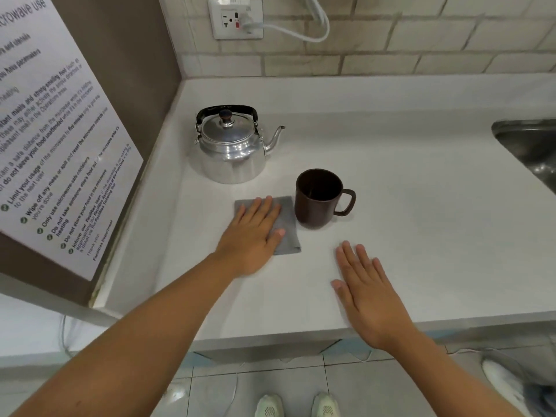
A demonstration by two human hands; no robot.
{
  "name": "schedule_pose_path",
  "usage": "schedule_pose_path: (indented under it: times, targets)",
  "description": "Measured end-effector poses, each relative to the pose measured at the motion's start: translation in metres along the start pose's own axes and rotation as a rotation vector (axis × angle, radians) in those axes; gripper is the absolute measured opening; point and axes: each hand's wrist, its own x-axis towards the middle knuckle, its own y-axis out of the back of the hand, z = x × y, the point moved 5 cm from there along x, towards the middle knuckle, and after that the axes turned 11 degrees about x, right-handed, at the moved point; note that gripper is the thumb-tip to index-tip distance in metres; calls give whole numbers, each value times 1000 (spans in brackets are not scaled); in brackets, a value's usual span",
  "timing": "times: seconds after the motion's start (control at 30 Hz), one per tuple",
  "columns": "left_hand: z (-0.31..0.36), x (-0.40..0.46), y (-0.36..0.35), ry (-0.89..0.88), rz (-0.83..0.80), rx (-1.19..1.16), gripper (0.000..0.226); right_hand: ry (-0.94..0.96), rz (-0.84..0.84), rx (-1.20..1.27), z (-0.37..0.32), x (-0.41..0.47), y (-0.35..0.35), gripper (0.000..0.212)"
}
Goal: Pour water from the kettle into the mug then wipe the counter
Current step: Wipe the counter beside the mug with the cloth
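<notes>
A shiny metal kettle (231,145) with a black handle stands on the white counter (421,206), its spout pointing right. In front of it and to the right sits a dark brown mug (319,200), handle to the right. A grey folded cloth (288,224) lies flat just left of the mug. My left hand (252,236) rests palm down on the cloth with fingers spread. My right hand (364,293) lies flat on the bare counter near the front edge, below the mug, holding nothing.
A steel sink (529,152) is set into the counter at the right edge. A wall panel with a printed notice (54,139) bounds the left side. A socket (236,19) with a white cable is on the tiled back wall. Shoes show on the floor below.
</notes>
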Motion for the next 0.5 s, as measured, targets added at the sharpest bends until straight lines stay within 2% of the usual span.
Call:
schedule_pose_path:
  times: [0.17, 0.33, 0.5]
  targets:
    - [-22, 25, 9, 118, -168, 9, 61, -1, -23, 1, -1, 1, 2, 57]
    - [-4, -36, 3, 16, -124, -8, 64, 11, -27, 11, 1, 0, 3, 56]
    - [3, -98, 5, -3, -107, 23, 65, 28, -28, 18, 0, 2, 1, 55]
